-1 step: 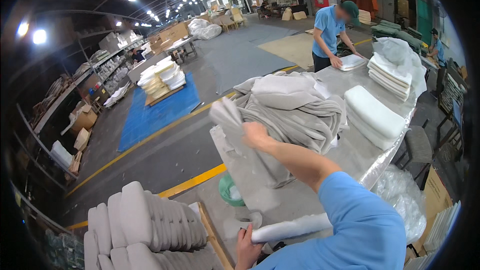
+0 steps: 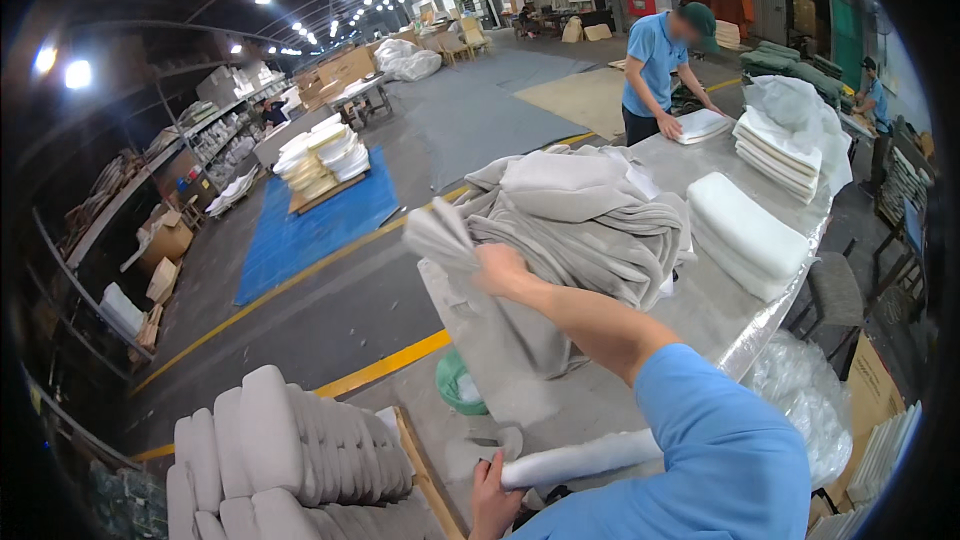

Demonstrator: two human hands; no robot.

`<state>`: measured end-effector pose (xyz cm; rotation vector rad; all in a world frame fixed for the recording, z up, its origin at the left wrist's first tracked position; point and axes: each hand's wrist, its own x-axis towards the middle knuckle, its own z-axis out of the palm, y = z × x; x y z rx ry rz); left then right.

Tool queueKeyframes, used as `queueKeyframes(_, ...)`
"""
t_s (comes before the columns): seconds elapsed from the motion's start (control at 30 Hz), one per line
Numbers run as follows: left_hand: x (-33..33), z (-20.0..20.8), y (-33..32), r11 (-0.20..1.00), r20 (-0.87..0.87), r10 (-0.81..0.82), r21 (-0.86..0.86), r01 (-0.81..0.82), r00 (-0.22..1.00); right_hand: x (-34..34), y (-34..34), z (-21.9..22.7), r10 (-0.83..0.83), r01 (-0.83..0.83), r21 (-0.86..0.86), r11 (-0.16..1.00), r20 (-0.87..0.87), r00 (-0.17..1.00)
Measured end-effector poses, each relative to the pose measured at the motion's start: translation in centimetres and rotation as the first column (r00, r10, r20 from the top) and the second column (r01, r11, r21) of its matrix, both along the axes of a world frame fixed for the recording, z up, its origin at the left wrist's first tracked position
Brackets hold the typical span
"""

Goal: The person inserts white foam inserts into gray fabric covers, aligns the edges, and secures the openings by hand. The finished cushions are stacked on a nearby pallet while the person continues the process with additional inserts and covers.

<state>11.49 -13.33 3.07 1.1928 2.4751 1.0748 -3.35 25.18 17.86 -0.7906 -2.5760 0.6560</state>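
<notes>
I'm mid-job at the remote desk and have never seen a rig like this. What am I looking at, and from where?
There is no machine: these are a person's own bare hands. The view comes from a wide fisheye camera on that person's head, looking down, so straight edges bend toward the rim. The right hand holds a grey cloth, which is blurred. The left hand, at the bottom edge, holds one end of a white strip. On the table lie a grey pile and, to its right, white padding. Grey cushions are stacked at lower left. Farther along the table stands another person.
</notes>
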Motion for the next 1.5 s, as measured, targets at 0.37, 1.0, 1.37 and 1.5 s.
queueKeyframes(0.37,-0.1,0.3,2.9,1.000,0.129,-0.005,0.025,0.002,0.992,2.6,11.6,24.5,-0.344,-0.402,-0.671,0.623,-0.697,0.629)
queueKeyframes(1.0,-0.9,1.8,1.9,0.992,0.079,0.055,-0.121,-0.045,0.995,15.1,19.1,8.0,-0.188,0.662,0.269,0.699,-0.825,0.533)
queueKeyframes(1.37,-0.2,0.8,0.0,0.984,0.044,0.176,-0.050,-0.174,0.983,-5.8,2.1,3.2,-0.031,-0.175,0.553,0.815,0.342,0.939)
queueKeyframes(1.5,0.6,-1.8,2.5,0.986,0.089,0.113,0.115,-0.123,0.990,-6.5,5.5,-2.4,-0.071,-0.204,0.666,0.718,0.361,0.930)
